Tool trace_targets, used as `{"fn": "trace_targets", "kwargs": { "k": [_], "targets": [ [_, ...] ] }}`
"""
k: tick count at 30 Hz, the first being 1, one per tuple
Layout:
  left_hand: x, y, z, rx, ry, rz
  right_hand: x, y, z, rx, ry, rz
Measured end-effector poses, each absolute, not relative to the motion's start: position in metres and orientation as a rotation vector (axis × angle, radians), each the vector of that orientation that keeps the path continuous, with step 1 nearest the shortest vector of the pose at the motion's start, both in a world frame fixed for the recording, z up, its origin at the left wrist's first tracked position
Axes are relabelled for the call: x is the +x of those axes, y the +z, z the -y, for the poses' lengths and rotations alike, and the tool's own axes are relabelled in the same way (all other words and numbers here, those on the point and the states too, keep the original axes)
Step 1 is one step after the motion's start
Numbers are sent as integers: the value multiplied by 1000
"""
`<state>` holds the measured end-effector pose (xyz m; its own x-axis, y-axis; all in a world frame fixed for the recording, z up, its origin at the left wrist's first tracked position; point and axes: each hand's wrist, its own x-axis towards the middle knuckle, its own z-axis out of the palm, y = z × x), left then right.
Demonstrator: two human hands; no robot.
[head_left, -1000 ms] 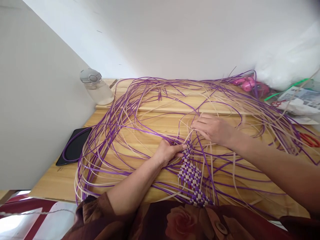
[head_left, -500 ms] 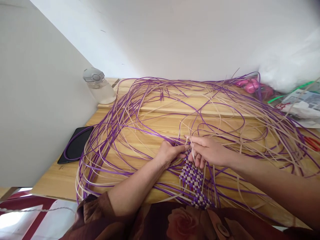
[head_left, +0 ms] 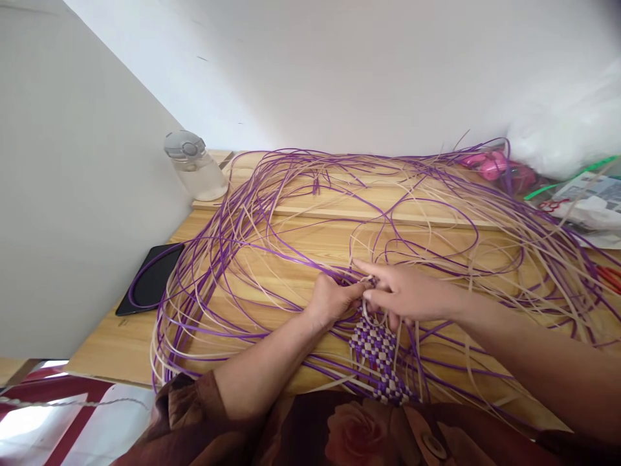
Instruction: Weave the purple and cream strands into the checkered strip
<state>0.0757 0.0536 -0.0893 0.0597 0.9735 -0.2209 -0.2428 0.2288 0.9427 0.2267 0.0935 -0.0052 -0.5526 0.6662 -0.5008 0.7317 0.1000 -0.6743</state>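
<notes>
As seen from above, biggest first: a pale wall (head_left: 339, 71), rising bright behind everything. Below it, spread wide, a wooden table (head_left: 107, 346) in light, clear grain. And sweeping over the table in a great arch, purple and beige strands (head_left: 242, 200), looping, crossing, trailing off both ways. Along the near edge, a dark brown garment (head_left: 356, 427), printed with a rose. Over at far right, white plastic (head_left: 557, 142), crumpled against the wall. Now to the middle of the near side: a woven piece (head_left: 373, 346), checked in purple and beige, reaching from beneath the fingers down to the garment. Across its far end, the right hand (head_left: 405, 291), index finger stretched out, thumb apart from it, other fingers curled below; impossible to tell about a grip on any strand. Back at far right, a printed sheet (head_left: 589, 191), too blurred to read, beside a green strip (head_left: 572, 178). Far left, a black tablet (head_left: 158, 275), partly crossed by a purple loop; behind it, a clear bottle (head_left: 201, 178) under a grey lid. Centre again, the left hand (head_left: 334, 301), clamped on the woven piece near its far end. Then something pink (head_left: 490, 165) by the plastic, and red handles (head_left: 609, 278) at the right edge. Smallest, a beige loop (head_left: 365, 315), dangling just below the right thumb.
</notes>
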Motion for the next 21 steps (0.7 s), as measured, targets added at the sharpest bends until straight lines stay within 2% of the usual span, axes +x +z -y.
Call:
{"fn": "trace_targets", "kwargs": {
  "k": [2, 4, 8, 14, 17, 21],
  "targets": [
    [78, -88, -53, 841, 1138, -1129, 230, 4, -104, 1465, -955, -2697],
    [80, -89, -53, 833, 1172, -1131, 230, 6, -111, 1298, -652, -3004],
    [83, -96, -54, 831, 1221, -1130, 218, -10, -117, 944, -497, -3135],
    [82, -104, -55, 926, 1197, -1172, 204, -20, -120, 1066, -337, -3026],
    [82, -98, -55, 920, 1219, -1160, 207, -20, -132, 1272, -690, -2914],
    [81, -93, -55, 932, 1248, -1203, 230, -31, -151, 1650, -1687, -2348]
  ]
}}
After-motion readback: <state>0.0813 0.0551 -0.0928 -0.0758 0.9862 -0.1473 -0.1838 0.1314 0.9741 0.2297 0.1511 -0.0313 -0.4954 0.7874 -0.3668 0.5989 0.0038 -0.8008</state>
